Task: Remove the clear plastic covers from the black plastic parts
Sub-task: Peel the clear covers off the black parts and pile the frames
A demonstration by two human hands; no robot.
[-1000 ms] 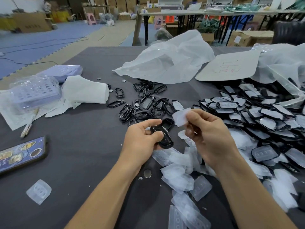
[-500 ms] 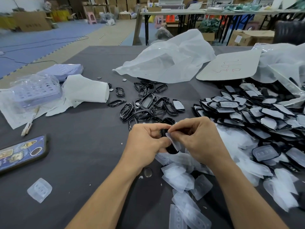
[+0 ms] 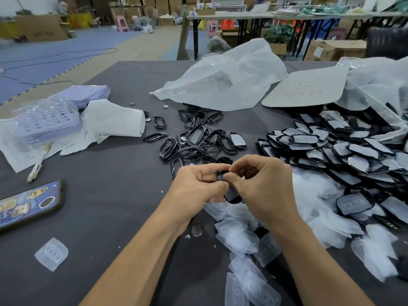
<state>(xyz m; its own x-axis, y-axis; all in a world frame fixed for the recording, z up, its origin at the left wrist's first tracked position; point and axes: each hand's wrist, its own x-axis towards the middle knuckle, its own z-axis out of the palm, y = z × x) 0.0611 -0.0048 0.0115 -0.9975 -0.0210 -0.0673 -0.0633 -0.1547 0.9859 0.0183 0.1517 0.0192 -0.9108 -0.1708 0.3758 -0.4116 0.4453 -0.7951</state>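
Note:
Both hands meet over the dark table (image 3: pixel 106 195) around one black plastic part (image 3: pixel 232 195). My left hand (image 3: pixel 198 184) grips its left side. My right hand (image 3: pixel 262 186) pinches it from the right with thumb and fingertips; most of the part is hidden by the fingers. A heap of black parts with clear covers on them (image 3: pixel 344 151) lies to the right. Bare black frames (image 3: pixel 194 140) are piled beyond my hands. Removed clear covers (image 3: pixel 240 239) lie scattered below and to the right of my hands.
A phone in a blue case (image 3: pixel 26 204) lies at the left, with a single clear cover (image 3: pixel 51 253) in front of it. White paper (image 3: pixel 114 121) and lilac trays (image 3: pixel 44 122) sit further back left. A white bag (image 3: pixel 223 82) and a grey card (image 3: pixel 306 87) lie at the back.
A second ago my right hand held a peeled clear cover away from the black part. It has since come back to the part, and both hands now close on it, slightly higher.

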